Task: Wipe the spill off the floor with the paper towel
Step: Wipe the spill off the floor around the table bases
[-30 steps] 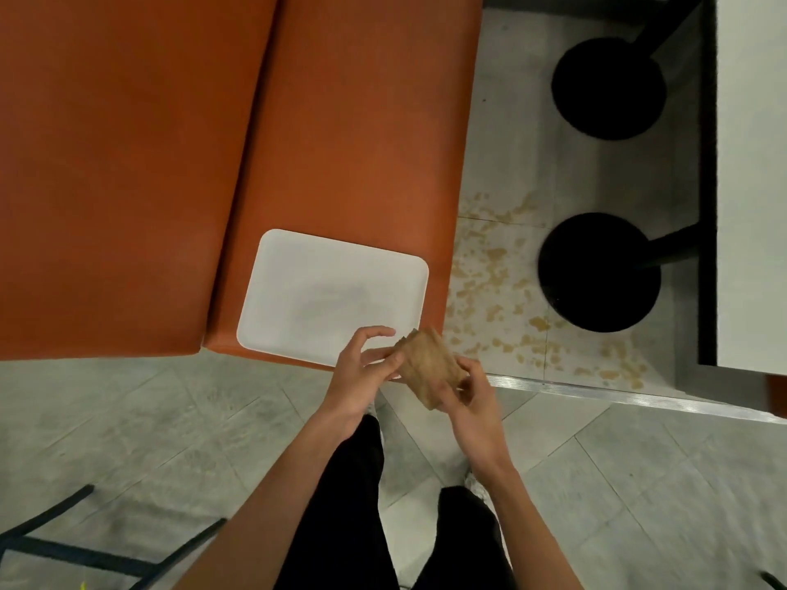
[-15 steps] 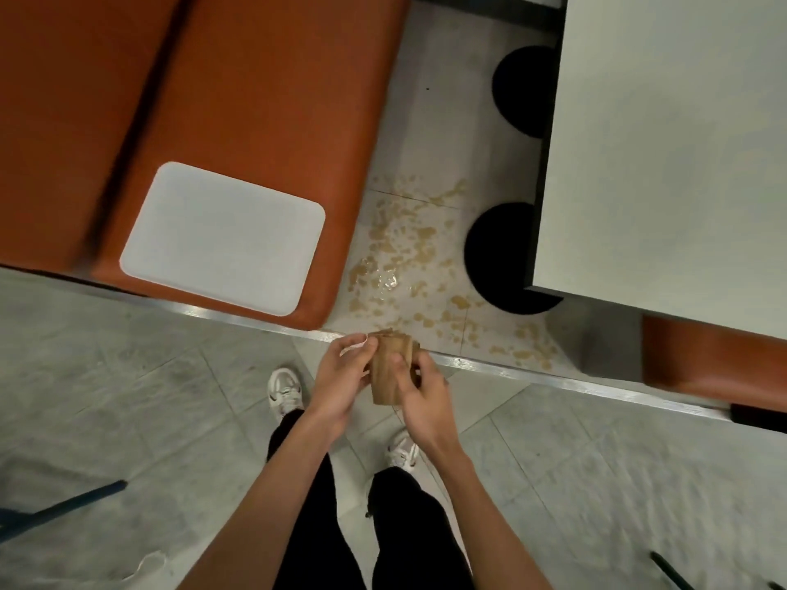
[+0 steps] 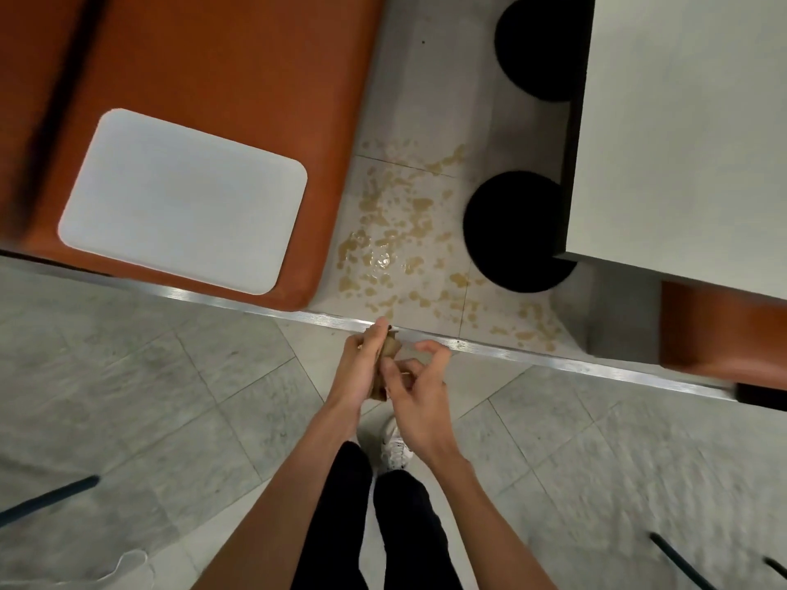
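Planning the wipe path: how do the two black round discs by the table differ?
The near disc shows almost whole; the far disc is cut by the frame's top edge. The spill lies right beside the near disc but stops short of the far disc. Both are black, round and partly under the table.

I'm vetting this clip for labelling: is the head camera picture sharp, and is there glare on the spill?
Head view: motion blur smears the orange bench and the floor tiles at lower right; the paper towel is soft; a small bright glint sits on the spill, and the metal strip shines.
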Tool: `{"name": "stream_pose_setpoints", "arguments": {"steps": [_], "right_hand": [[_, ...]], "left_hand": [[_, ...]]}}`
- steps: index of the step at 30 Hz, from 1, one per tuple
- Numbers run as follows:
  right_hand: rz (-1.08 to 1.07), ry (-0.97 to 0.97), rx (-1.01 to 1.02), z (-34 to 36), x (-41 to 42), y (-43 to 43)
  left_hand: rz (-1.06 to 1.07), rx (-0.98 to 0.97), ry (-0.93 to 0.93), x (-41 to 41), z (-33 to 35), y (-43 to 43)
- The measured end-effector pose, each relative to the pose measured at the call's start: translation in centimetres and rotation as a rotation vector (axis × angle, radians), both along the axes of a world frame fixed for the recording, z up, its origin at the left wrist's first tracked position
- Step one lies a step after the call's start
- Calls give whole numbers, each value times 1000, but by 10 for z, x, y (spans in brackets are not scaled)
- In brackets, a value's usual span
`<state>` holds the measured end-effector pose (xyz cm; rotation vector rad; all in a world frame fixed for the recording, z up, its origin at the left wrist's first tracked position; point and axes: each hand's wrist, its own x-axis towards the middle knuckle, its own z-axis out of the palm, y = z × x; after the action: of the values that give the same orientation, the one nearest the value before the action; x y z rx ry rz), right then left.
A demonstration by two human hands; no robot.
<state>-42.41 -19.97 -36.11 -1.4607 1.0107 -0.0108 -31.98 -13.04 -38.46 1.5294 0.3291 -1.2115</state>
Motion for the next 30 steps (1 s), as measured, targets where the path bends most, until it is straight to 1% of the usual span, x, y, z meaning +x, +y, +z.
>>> {"name": "stream_pose_setpoints", "arguments": {"steps": [2,4,6,9,11,13,15,18,20,23,25,27,30], "right_hand": [[-42,13,22,-22,4,3],[-5,59,11,-47,10,3],[4,88,87,-80,20,4],[30,54,179,-134,33,-4],[55,42,199,-169,42,-13],[72,33,180,-213,50,-23],[82,34,142,-258,59,-37],[108,52,59,-321,73,-63],[155,56,-23,-354,83,-83],[222,28,-92,-400,93,-110],[223,-3,-63,-426,95,-127],[173,-55,-32,-450,94,-141],[74,-112,-71,-486,95,-155]], "left_hand": [[42,41,15,2,-26,3],[54,56,63,5,-52,4],[124,73,136,6,-80,4],[248,76,216,7,-133,-7],[292,86,212,13,-166,-18],[294,163,166,24,-206,-29],[215,220,110,37,-243,-39],[18,164,23,55,-291,-51],[-58,118,-53,65,-325,-58],[-43,82,-155,75,-372,-76],[-2,45,-210,79,-405,-86],[37,9,-275,83,-437,-96],[36,25,-303,86,-480,-110]]}}
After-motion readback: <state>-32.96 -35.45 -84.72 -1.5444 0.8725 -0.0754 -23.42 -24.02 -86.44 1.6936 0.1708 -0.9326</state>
